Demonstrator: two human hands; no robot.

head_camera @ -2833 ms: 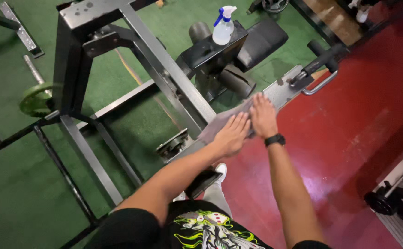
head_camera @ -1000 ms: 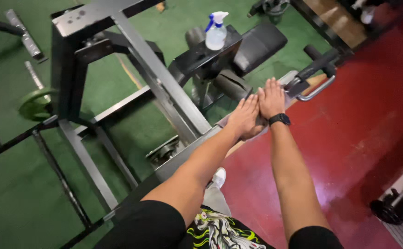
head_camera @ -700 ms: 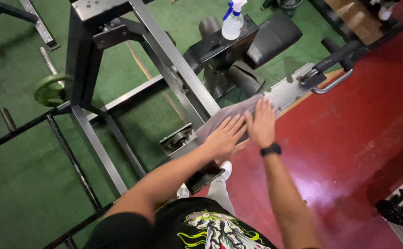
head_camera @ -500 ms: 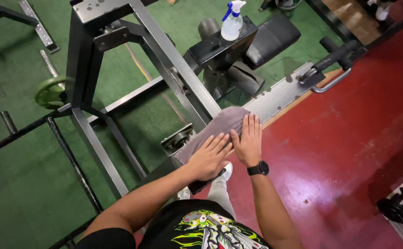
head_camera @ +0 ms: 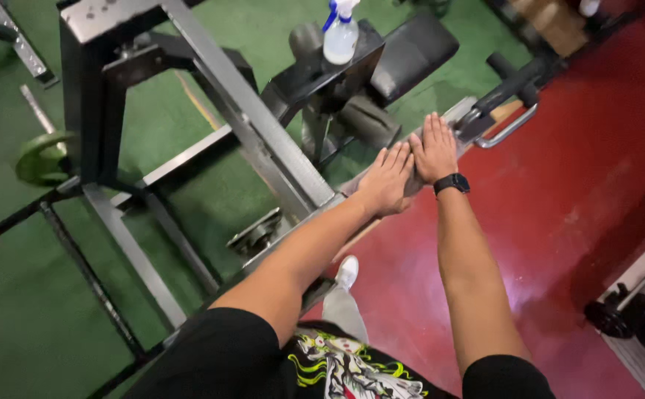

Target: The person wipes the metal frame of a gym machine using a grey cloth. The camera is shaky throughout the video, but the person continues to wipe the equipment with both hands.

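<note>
The left hand (head_camera: 387,179) and right hand (head_camera: 433,150) were pressed flat, fingers straight and together, nothing gripped, on a grey cloth (head_camera: 352,185) laid over the metal beam (head_camera: 455,122). The cloth was almost wholly hidden beneath them. A spray bottle (head_camera: 339,33), its top cut off, was seen behind.

A clear plastic spray bottle (head_camera: 339,35) with a blue-and-white trigger head stands upright on the black padded seat (head_camera: 321,68) near its far edge. A round olive-green weight plate (head_camera: 42,157) lies on the green rubber floor (head_camera: 12,310) at the left, beside the grey steel frame upright (head_camera: 97,96). A dark red floor (head_camera: 581,185) fills the right side.
</note>
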